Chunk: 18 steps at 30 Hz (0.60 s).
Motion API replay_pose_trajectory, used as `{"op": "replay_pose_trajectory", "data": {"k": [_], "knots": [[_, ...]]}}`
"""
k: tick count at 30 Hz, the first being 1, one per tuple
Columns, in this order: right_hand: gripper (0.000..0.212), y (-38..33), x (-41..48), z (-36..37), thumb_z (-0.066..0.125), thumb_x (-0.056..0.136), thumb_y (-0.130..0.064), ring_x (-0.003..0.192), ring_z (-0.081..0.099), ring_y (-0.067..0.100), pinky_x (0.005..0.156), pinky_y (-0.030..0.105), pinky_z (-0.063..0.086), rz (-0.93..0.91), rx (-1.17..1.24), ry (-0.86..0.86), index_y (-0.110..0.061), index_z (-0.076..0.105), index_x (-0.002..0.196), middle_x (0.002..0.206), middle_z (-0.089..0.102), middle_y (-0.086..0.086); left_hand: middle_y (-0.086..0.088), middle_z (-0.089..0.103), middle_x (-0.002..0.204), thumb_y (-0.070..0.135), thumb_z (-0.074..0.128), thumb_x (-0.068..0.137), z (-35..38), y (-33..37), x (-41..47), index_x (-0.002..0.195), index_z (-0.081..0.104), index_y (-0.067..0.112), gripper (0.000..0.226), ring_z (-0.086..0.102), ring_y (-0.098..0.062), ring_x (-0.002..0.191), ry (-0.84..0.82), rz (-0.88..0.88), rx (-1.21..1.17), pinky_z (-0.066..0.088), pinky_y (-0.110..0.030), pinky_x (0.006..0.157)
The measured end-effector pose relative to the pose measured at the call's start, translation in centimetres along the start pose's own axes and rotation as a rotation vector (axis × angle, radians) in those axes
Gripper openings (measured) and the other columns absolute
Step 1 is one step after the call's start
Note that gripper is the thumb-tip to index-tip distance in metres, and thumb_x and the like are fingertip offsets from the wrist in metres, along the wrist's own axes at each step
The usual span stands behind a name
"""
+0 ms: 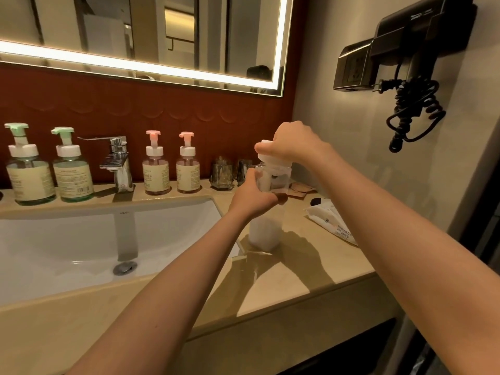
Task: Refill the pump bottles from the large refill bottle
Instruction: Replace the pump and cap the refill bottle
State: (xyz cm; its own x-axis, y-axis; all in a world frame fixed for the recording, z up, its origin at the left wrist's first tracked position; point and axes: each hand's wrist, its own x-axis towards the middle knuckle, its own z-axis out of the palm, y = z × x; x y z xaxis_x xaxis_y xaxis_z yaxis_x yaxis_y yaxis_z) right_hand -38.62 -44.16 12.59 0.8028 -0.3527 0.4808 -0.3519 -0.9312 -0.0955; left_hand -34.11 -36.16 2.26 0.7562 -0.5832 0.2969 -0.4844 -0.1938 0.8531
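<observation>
A tall clear refill bottle (263, 234) with white liquid in its lower part stands on the counter right of the sink. My left hand (253, 197) grips its upper body. My right hand (293, 143) is closed over its white cap (266, 151) from above. Two large green-pump bottles (28, 174) (71, 171) stand at the back left. Two smaller pink-pump bottles (155, 169) (188, 167) stand right of the tap, all with pumps on.
A white sink (81, 239) with a chrome tap (119, 163) fills the left. Two glass tumblers (222, 173) stand behind the bottle. A wet-wipes pack (332, 223) lies at the right. A wall hair dryer (405, 50) with coiled cord hangs on the right wall.
</observation>
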Motion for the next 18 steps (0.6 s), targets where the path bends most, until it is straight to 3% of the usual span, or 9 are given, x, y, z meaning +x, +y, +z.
{"op": "replay_pose_trajectory", "data": {"k": [5, 8, 12, 15, 18], "knots": [[0.073, -1.4, -0.7, 0.6, 0.024, 0.085, -0.074, 0.080, 0.050, 0.022, 0.067, 0.029, 0.034, 0.070, -0.377, 0.050, -0.010, 0.056, 0.097, 0.087, 0.053, 0.007, -0.009, 0.045, 0.136, 0.030, 0.075, 0.075, -0.2, -0.1, 0.0, 0.138, 0.023, 0.019, 0.082, 0.048, -0.028, 0.119, -0.003, -0.040, 0.008, 0.041, -0.042, 0.098], [0.078, -0.7, -0.6, -0.5, 0.032, 0.082, -0.076, 0.092, 0.052, 0.024, 0.073, 0.030, 0.038, 0.098, -0.226, -0.113, -0.010, 0.055, 0.117, 0.098, 0.052, 0.006, -0.009, 0.044, 0.135, 0.029, 0.074, 0.075, -0.5, -0.2, 0.0, 0.137, 0.025, 0.017, 0.080, 0.048, -0.027, 0.117, -0.012, -0.034, 0.006, 0.042, -0.040, 0.096], [0.058, 0.2, 0.3, -1.9, 0.068, 0.079, -0.041, 0.093, 0.057, 0.021, 0.062, 0.022, 0.050, 0.069, 0.168, -0.365, -0.009, 0.050, 0.125, 0.107, 0.055, 0.007, -0.007, 0.046, 0.131, 0.026, 0.073, 0.076, -0.7, -0.2, -0.1, 0.133, 0.029, 0.018, 0.072, 0.047, -0.020, 0.103, -0.017, 0.006, -0.010, 0.040, -0.033, 0.084], [0.049, 0.3, 0.6, -2.8, 0.072, 0.078, -0.018, 0.102, 0.056, 0.023, 0.072, 0.025, 0.053, -0.001, 0.201, -0.391, -0.008, 0.055, 0.124, 0.118, 0.056, 0.011, -0.007, 0.044, 0.133, 0.026, 0.072, 0.077, -0.7, -0.3, -0.3, 0.133, 0.028, 0.018, 0.071, 0.046, -0.019, 0.103, -0.021, 0.019, -0.003, 0.041, -0.032, 0.082], [0.049, -0.2, 0.8, -3.1, 0.069, 0.080, -0.012, 0.107, 0.053, 0.025, 0.083, 0.031, 0.053, -0.033, 0.172, -0.430, -0.009, 0.055, 0.126, 0.120, 0.054, 0.010, -0.008, 0.043, 0.134, 0.026, 0.072, 0.077, -0.8, -0.2, -0.3, 0.133, 0.029, 0.018, 0.071, 0.047, -0.021, 0.107, -0.020, 0.010, 0.004, 0.041, -0.031, 0.082]]}}
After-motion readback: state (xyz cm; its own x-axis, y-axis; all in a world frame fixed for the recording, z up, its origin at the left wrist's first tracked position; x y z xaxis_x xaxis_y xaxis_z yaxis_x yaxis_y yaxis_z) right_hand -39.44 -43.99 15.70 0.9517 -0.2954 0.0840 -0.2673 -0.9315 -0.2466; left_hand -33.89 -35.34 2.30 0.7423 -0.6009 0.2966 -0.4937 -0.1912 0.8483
